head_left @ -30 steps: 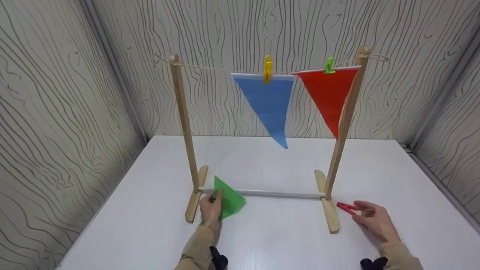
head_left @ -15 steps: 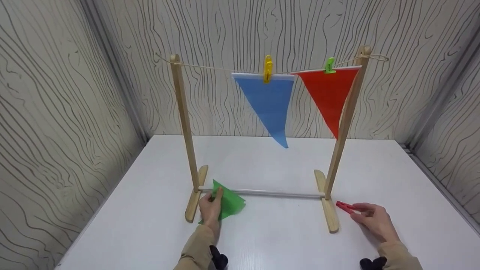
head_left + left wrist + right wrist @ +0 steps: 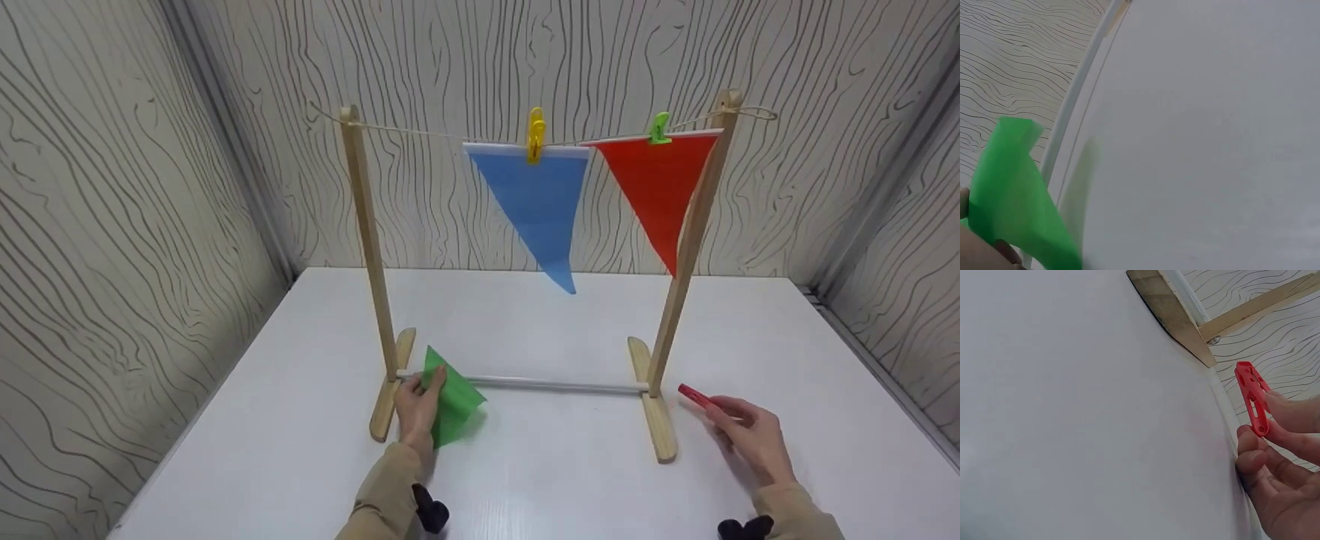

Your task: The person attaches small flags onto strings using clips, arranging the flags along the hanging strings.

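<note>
My left hand pinches a green pennant flag beside the left foot of a wooden stand; in the left wrist view the flag bends over the fingers. On the right, my right hand holds a red clothespin between thumb and fingers, just off the stand's right foot. The right wrist view shows the clothespin from its side. A blue pennant hangs on the string under a yellow clothespin. To its right hangs a red pennant under a green clothespin.
The string runs between the left post and the right post. A white rod joins the posts low down. Both wooden feet, the left and the right, stand on the white table.
The left hand and green flag have lifted slightly, and the flag has turned a little. The right hand has raised the red clothespin and turned it.
</note>
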`<move>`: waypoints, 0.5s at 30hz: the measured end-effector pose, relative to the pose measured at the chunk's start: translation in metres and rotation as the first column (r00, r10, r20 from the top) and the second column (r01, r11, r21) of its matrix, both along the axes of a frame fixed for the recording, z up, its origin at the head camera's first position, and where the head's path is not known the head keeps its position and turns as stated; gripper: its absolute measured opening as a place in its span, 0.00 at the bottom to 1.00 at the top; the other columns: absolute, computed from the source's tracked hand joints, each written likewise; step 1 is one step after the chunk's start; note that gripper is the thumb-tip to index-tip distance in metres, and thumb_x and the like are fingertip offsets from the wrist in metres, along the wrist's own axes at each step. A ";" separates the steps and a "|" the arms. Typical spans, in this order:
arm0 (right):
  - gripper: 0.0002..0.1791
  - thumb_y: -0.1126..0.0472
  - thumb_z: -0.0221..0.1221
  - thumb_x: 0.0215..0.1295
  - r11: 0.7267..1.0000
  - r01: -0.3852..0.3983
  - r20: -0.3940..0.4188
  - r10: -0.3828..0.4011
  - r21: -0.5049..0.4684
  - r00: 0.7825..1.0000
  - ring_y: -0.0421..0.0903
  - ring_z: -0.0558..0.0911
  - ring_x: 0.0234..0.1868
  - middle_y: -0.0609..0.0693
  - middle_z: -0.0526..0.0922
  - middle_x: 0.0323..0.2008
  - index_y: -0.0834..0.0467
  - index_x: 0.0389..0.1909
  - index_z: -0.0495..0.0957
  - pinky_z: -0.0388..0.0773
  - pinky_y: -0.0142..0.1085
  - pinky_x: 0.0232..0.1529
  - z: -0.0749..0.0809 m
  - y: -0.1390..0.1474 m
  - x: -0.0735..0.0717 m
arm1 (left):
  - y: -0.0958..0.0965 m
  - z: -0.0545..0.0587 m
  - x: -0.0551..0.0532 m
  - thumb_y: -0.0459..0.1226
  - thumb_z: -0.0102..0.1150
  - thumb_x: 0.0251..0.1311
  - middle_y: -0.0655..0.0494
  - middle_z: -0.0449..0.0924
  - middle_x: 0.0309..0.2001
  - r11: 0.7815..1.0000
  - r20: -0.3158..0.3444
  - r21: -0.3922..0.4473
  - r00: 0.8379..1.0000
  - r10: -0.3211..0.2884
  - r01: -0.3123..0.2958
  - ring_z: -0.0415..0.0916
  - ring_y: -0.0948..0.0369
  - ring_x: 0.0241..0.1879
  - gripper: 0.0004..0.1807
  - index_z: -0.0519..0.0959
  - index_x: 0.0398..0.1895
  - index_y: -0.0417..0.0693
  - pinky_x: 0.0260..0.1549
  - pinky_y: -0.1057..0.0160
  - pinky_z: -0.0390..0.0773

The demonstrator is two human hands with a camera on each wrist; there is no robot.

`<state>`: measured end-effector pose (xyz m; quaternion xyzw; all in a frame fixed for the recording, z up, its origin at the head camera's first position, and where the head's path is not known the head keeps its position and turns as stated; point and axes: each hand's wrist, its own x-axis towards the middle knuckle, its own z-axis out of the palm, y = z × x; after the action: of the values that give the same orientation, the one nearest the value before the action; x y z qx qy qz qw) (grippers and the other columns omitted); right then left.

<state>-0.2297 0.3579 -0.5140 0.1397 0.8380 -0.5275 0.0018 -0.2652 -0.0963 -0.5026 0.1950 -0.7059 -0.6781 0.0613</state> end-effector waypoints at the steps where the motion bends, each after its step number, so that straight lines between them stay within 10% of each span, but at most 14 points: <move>1: 0.34 0.50 0.60 0.72 1.000 0.012 -0.002 -0.012 -0.028 1.000 0.34 0.78 0.32 0.38 0.82 0.36 0.71 0.67 0.67 0.78 0.27 0.33 0.000 -0.001 0.000 | -0.001 0.001 0.000 0.51 0.58 0.70 0.45 0.84 0.48 1.000 -0.008 -0.006 1.000 -0.009 0.009 0.80 0.55 0.47 0.24 0.79 0.54 0.39 0.47 0.58 0.78; 9: 0.26 0.45 0.61 0.69 0.954 0.128 -0.051 -0.147 -0.271 0.988 0.33 0.80 0.33 0.34 0.83 0.32 0.57 0.60 0.77 0.80 0.25 0.37 0.001 -0.009 0.001 | -0.005 0.009 -0.001 0.49 0.56 0.72 0.48 0.85 0.47 0.988 -0.069 -0.092 0.989 -0.129 0.123 0.80 0.58 0.45 0.22 0.80 0.55 0.42 0.48 0.59 0.77; 15: 0.06 0.52 0.66 0.65 0.679 0.189 0.009 -0.260 -0.710 0.966 0.36 0.83 0.37 0.38 0.86 0.36 0.44 0.42 0.84 0.82 0.25 0.43 0.005 -0.012 0.005 | -0.010 0.015 -0.001 0.48 0.61 0.68 0.51 0.85 0.42 0.980 -0.092 -0.130 0.982 -0.165 0.152 0.80 0.59 0.43 0.19 0.82 0.47 0.41 0.51 0.56 0.78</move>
<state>-0.2252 0.3459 -0.5092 0.2056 0.5484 -0.8090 -0.0487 -0.2665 -0.1058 -0.4872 0.0990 -0.7555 -0.6453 0.0548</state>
